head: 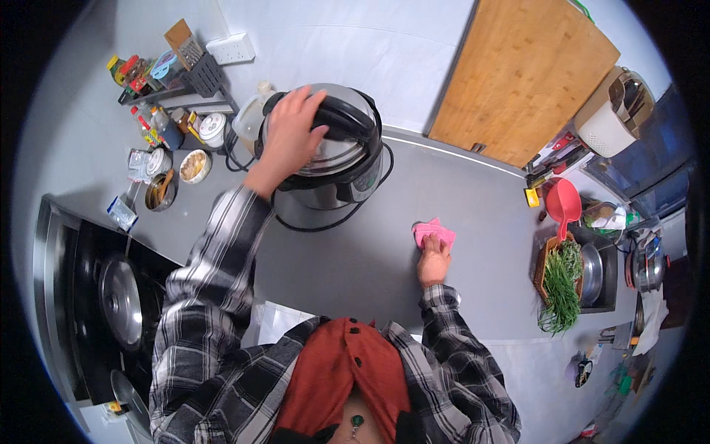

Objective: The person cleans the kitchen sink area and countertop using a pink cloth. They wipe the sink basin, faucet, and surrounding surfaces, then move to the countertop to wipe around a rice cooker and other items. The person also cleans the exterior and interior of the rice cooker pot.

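Note:
An electric pressure cooker (333, 161) with a steel body and a black lid handle stands near the wall, left of the middle. My left hand (294, 130) rests on its lid, beside and partly over the black handle; the fingers are spread, and whether they grip it is hard to tell. A black power cord (316, 228) curves around the cooker's base. To the right, my right hand (434, 261) presses a folded pink cloth (435, 232) onto the grey countertop (355, 272), its fingertips on the cloth.
Left stand a bowl (195, 166), jars, sauce bottles and a hob with a steel lid (121, 302). A wooden cutting board (516, 72) leans on the back wall. Right are a red ladle (563, 202), a wicker basket of green vegetables (560, 283) and a sink (609, 277).

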A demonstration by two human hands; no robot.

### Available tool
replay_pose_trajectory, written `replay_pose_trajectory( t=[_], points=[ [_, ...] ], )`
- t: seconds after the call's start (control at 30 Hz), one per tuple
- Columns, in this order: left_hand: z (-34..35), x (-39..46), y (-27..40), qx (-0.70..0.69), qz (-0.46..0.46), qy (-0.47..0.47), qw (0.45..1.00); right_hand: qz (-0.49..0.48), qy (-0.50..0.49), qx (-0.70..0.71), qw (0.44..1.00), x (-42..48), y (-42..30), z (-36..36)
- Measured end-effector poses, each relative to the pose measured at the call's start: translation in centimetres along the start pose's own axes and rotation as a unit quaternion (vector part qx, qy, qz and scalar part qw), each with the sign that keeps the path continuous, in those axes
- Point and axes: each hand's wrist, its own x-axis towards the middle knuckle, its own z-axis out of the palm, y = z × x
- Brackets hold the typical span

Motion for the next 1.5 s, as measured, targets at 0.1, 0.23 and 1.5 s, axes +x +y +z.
replay_pose_trajectory(
  t=[0.1,0.23,1.5],
  points=[
    [2.9,4.1,-2.0,-0.030,0.080,-0.098,0.992,0.003,0.017,0.008,1.000,-0.4,-0.2,0.2],
    [4.2,7.3,-3.4,-0.023,0.065,-0.242,0.968,0.038,0.012,0.034,0.999,-0.2,-1.0,0.1],
    [-4.0,11.9,-16.1,-0.359,-0.126,-0.202,0.902,0.063,0.018,0.042,0.997,1.3,-1.9,-0.3]
  ],
)
